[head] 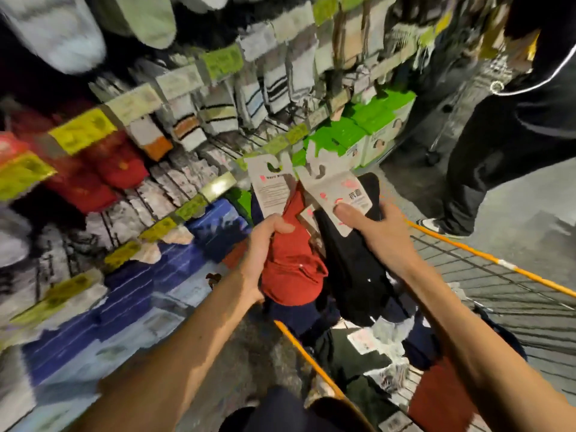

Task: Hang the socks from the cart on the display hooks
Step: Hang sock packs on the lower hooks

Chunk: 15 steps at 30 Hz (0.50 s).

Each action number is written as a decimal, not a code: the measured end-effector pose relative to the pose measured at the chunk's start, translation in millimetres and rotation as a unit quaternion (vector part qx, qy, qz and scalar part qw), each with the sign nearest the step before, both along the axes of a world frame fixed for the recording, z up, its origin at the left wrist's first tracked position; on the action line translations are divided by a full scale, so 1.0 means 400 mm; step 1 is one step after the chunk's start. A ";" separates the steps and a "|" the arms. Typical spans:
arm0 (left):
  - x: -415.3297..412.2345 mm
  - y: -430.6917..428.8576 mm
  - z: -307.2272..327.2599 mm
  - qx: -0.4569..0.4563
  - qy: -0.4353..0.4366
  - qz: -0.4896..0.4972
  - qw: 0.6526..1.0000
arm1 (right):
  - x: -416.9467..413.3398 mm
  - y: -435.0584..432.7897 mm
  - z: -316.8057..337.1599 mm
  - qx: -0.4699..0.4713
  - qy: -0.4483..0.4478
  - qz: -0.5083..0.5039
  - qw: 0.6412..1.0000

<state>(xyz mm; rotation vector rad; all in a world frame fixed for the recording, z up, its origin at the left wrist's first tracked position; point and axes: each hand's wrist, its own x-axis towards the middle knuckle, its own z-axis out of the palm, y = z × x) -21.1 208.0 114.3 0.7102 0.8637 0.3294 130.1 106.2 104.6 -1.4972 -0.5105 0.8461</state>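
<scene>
- Near right: cart (311, 360) with an orange rim and wire-mesh sides. Loose socks in the cart (358, 366), dark, red and white, are piled against its left rim.
- A strip of bare floor (255, 353) runs between the cart's left rim and the low blue packs on the left. The left forearm crosses above this gap.
- Left grip (265, 241): fingers curled, thumb on top, grasping the red socks (293, 269) just below their card. Palm faces right.
- Right grip (377, 232): clenched round the black socks (352, 263), thumb pressed flat on their white card (339, 194).
- Both pairs are held above the cart's far end, side by side and touching.
- Long axes run near to far, with toes near and card ends far. The black pair's card leans left. Its hook cut-out meets that of the red pair's card (268, 185).
- Far left: display hooks (224, 145), blurred, crowded with hanging socks (218, 113) and yellow-green tags (82, 129).
- Far: green boxes (367, 126) are stacked just beyond the cards.
- Far right: another person's dark trousers (486, 157), standing near the cart's far rim.
</scene>
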 end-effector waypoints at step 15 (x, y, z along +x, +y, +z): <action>-0.660 -0.007 0.224 0.124 0.065 0.106 0.984 | -0.576 0.148 0.180 0.008 0.188 0.238 0.953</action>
